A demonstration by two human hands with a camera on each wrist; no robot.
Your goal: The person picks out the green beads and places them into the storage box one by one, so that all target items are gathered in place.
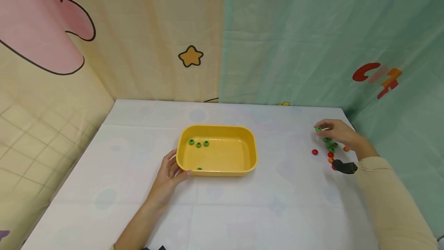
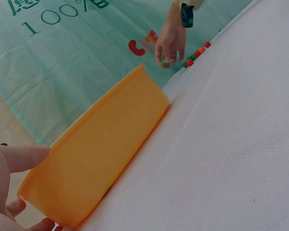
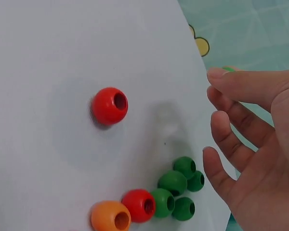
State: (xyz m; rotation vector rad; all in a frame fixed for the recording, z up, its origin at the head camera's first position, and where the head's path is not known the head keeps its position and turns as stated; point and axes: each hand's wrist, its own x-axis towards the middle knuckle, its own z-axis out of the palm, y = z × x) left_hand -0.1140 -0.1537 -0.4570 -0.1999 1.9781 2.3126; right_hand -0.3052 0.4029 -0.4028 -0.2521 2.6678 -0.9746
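Note:
A yellow tray stands on the table, with several green beads inside near its left end and front wall. My left hand grips the tray's front left corner, thumb at the front rim and fingers along the left side. Between thumb and forefinger, my right hand pinches a green bead above the table's right side. In the right wrist view that bead is mostly hidden by the thumb. Below the hand lie several loose green beads, red beads and orange beads.
One red bead lies apart, left of the loose group. A white cloth covers the table. Printed curtains hang behind the table and on both sides. A black strap end sticks out from the right wrist above the beads.

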